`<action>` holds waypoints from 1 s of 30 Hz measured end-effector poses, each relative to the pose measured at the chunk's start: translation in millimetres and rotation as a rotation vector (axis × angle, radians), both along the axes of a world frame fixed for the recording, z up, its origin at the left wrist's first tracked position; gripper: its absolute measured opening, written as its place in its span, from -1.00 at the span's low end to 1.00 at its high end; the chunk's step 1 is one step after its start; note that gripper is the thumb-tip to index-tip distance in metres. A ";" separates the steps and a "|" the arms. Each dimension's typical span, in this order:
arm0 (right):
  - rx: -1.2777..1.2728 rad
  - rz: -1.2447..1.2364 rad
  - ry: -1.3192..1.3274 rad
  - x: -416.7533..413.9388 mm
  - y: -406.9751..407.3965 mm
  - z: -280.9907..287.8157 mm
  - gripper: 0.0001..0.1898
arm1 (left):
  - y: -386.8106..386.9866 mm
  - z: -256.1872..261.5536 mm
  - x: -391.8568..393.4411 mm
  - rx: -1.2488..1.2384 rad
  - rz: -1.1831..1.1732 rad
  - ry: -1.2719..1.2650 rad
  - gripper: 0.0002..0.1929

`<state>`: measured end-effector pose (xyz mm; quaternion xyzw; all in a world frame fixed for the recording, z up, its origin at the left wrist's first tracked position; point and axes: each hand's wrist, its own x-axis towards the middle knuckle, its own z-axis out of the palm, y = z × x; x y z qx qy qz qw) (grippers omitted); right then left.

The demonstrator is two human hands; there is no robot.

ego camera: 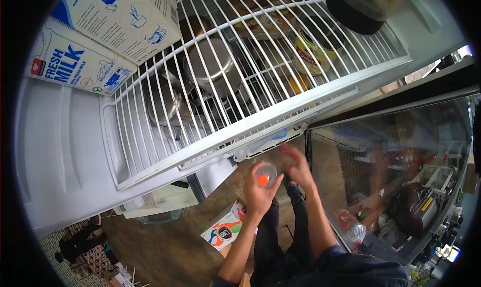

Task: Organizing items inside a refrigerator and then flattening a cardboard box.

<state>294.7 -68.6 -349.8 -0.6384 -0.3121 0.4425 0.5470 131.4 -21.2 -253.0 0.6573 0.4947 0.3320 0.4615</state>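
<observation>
My left hand (pixel 257 193) is curled around a small clear container (pixel 270 169) below the front edge of a refrigerator shelf. A bright orange-red round part shows in or on this container; which of the two I cannot tell. Just to its right is my right hand (pixel 298 168), slightly blurred, fingers apart and holding nothing. Above both hands spans the white wire shelf (pixel 248 117). Two milk cartons (pixel 86 61) stand on its left side, and a container of dark liquid (pixel 355 14) on its right.
Beneath the wire shelf are stainless steel pitchers (pixel 214 67) and an opened yellow can (pixel 310 55). The glass door (pixel 375 155) stands swung out at right, with reflections. A printed cardboard box (pixel 221 230) lies on the floor. Another person (pixel 80 242) is at lower left.
</observation>
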 end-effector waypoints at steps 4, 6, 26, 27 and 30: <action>0.082 -0.002 -0.107 -25.0 10.8 52.7 -0.35 | 37.8 -3.9 43.1 0.061 -0.065 0.028 -0.38; 0.039 -0.051 -0.403 -21.1 23.4 62.9 -0.35 | 45.9 9.1 46.5 0.045 -0.094 0.027 -0.34; 0.311 0.129 0.381 -74.0 -46.3 286.5 -0.55 | -40.1 157.0 -99.4 -0.014 -0.299 -0.284 -0.21; 0.363 0.113 0.410 -77.8 -50.1 308.4 -0.48 | -46.6 160.0 -102.8 -0.273 -0.338 -0.459 -0.18; 0.533 0.162 0.327 -90.7 -50.0 367.5 -0.43 | -56.0 180.0 -102.7 -0.410 -0.503 -0.717 -0.23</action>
